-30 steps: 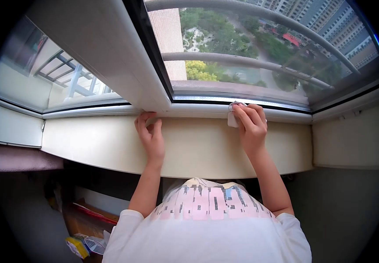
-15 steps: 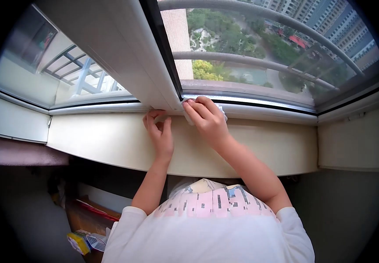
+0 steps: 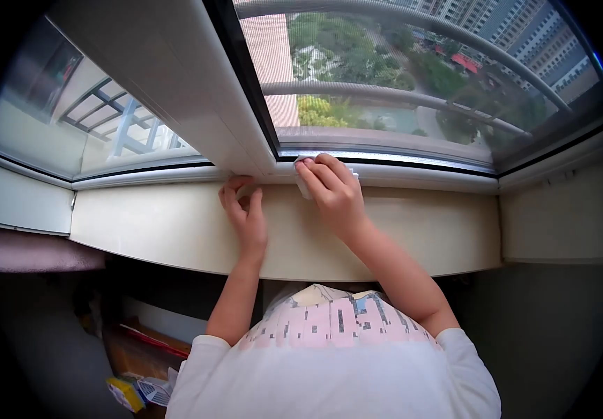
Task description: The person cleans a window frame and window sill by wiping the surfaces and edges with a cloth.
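Observation:
My right hand [image 3: 338, 195] pinches a folded white cloth [image 3: 306, 186], perhaps a tissue, against the lower window frame [image 3: 420, 174]. Its fingertips lie just right of the foot of the wide white window post [image 3: 169, 77]. Part of the cloth is hidden behind the fingers. Left of there, my left hand [image 3: 246, 220] rests at the bottom of the post with curved fingers spread from the thumb and nothing seen in them. The cream window sill [image 3: 420, 227] stretches beneath both hands.
Beyond the screened pane, grey guard bars [image 3: 413, 98] cross the view of trees and buildings. A pink cloth [image 3: 43, 250] hangs at the left. Below the sill stand a brown box [image 3: 134, 353] and a yellow packet [image 3: 125, 394].
My right hand and the cloth have shifted slightly right along the frame, away from the post. The whole view has moved a little; my left hand stays at the post's foot.

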Demonstrator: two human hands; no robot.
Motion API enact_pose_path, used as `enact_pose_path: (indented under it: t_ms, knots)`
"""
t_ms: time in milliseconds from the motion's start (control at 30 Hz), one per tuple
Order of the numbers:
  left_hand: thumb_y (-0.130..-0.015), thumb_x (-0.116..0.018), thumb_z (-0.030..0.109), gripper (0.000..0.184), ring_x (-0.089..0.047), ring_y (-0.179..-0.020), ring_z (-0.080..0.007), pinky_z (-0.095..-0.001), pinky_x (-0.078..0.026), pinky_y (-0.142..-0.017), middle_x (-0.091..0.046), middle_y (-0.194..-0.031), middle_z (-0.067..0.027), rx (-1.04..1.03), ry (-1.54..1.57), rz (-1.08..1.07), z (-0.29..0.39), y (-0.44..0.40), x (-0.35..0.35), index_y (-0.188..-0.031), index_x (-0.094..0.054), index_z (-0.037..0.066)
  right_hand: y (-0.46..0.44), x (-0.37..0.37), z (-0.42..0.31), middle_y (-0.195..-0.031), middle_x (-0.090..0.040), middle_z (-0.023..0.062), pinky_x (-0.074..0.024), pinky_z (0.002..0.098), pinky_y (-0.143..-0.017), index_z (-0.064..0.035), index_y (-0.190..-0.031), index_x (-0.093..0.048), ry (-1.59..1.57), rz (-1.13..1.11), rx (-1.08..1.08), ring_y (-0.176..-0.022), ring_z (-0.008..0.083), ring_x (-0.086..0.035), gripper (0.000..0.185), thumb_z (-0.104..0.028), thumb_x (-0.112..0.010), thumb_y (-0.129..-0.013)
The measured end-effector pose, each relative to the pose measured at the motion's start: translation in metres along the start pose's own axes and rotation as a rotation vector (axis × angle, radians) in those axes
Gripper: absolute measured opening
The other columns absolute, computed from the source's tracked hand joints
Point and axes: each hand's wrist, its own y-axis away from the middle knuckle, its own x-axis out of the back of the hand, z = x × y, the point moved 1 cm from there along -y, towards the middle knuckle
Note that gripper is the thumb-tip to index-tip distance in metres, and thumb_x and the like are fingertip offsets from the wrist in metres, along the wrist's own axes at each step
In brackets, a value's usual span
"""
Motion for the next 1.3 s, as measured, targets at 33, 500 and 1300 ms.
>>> enact_pose_path:
  t_ms: [33,500,1300]
  knots:
    - [-0.091,-0.062,0.001,0.025,-0.050,-0.113,-0.0155,-0.0278,-0.045,-0.083,-0.050,-0.125,-0.0048,-0.002,0.001,-0.004,-0.002,0.000,0.000,-0.114,-0.061,0.009,0.000,0.004,0.002,-0.097,-0.070,0.0067,-0.0563,0.0357,-0.083,-0.0011,-0.105,-0.072,0.004,0.002,-0.002,-0.099,0.0255,-0.066,0.030,-0.003,-0.068,-0.076]
    - [-0.091,-0.061,0.001,0.026,-0.050,-0.118,-0.0169,-0.0304,-0.045,-0.088,-0.049,-0.127,-0.0057,-0.001,0.026,-0.009,-0.007,-0.001,0.004,-0.116,-0.060,0.008,0.023,0.046,0.031,-0.101,-0.072,0.0022,-0.0469,0.0358,-0.092,-0.0067,-0.108,-0.073,0.053,0.028,-0.137,-0.102,0.0221,-0.066,0.032,-0.003,-0.070,-0.076]
    - [-0.081,-0.069,0.009,0.058,-0.041,-0.143,-0.0279,-0.0452,-0.027,-0.112,-0.049,-0.150,-0.0097,-0.821,-0.686,-0.545,0.044,0.032,-0.042,-0.137,-0.055,0.009,0.051,0.081,0.060,-0.104,-0.075,-0.0010,-0.0430,0.0343,-0.091,-0.0129,-0.102,-0.077,0.167,0.059,-0.233,-0.102,0.0147,-0.069,0.022,-0.005,-0.072,-0.082]
